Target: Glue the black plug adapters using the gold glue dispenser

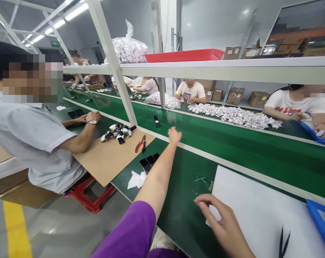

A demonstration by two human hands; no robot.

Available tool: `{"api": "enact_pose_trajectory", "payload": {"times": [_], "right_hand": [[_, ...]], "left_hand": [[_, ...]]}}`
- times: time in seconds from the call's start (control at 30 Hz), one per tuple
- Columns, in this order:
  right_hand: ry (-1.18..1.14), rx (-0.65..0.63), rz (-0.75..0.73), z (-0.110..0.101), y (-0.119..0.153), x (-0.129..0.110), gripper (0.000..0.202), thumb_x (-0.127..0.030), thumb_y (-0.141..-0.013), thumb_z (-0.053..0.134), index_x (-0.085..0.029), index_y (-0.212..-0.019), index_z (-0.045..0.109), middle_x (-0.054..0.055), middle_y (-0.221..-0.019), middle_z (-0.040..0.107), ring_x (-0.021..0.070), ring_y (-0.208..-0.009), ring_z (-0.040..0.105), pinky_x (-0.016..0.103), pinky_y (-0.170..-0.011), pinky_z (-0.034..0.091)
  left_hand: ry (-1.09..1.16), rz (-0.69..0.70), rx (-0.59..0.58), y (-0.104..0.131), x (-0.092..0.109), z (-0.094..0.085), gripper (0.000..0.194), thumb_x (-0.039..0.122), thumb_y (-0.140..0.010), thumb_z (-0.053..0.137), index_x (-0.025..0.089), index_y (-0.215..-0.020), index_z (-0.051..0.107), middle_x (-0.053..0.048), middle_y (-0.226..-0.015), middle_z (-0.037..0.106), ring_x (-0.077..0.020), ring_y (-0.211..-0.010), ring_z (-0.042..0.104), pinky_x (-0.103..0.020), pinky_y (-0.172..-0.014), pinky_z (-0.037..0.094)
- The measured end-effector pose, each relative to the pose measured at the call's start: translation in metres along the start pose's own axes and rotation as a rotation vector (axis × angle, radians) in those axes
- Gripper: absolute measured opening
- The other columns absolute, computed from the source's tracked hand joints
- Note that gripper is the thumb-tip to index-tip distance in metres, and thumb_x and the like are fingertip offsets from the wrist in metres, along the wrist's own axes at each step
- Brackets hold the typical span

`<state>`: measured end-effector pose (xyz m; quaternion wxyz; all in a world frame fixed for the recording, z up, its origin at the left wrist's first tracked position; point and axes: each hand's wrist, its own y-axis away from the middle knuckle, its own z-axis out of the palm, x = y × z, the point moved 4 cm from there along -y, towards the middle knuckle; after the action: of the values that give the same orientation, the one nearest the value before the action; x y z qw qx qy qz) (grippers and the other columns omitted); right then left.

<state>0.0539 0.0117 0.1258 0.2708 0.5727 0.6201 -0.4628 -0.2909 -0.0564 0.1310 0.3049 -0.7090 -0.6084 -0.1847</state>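
My left hand [175,135] is stretched out over the near edge of the green belt, its fingers loosely bent and apart, with nothing visible in them. Beyond it, a small black item with a white part [157,122] lies on the belt. My right hand [224,220] hovers at the left edge of a white sheet [253,208], thumb and fingers curved with a gap between them and nothing held. Black tweezers [283,243] lie on the sheet. Left of my left forearm are black trays [149,162] and crumpled white tissue [137,179].
At the left, a person [44,132] sits by a brown board [111,157] bearing small parts [118,132] and red-handled pliers [141,144]. White pieces [232,114] are heaped across the belt, near other people. A blue tray [322,225] stands at right; a shelf [218,73] spans above.
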Motion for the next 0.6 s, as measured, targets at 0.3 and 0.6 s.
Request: {"api": "enact_pose_trajectory", "payload": {"times": [0.3,0.6], "right_hand": [[0.589,0.246,-0.161,-0.027,0.023,0.116,0.042,-0.022,-0.082,0.051,-0.037,-0.121,0.053,0.001,-0.095,0.072,0.0276,-0.079,0.071,0.039,-0.065,0.065],[0.608,0.517,-0.274,-0.014,-0.006,0.12,0.036,-0.021,-0.077,0.04,-0.034,-0.103,0.062,0.0,-0.072,0.069,0.0243,-0.055,0.067,0.036,-0.045,0.059]], "left_hand": [[-0.077,-0.347,0.126,-0.084,-0.033,-0.034,0.041,0.032,-0.094,0.051,0.011,-0.129,0.047,-0.015,-0.133,0.046,-0.0234,-0.113,0.054,-0.047,-0.095,0.046],[-0.191,-0.12,-0.047,-0.134,-0.03,-0.031,0.038,0.032,-0.089,0.054,-0.004,-0.1,0.055,-0.021,-0.109,0.062,-0.0376,-0.113,0.055,-0.054,-0.09,0.045]]}}
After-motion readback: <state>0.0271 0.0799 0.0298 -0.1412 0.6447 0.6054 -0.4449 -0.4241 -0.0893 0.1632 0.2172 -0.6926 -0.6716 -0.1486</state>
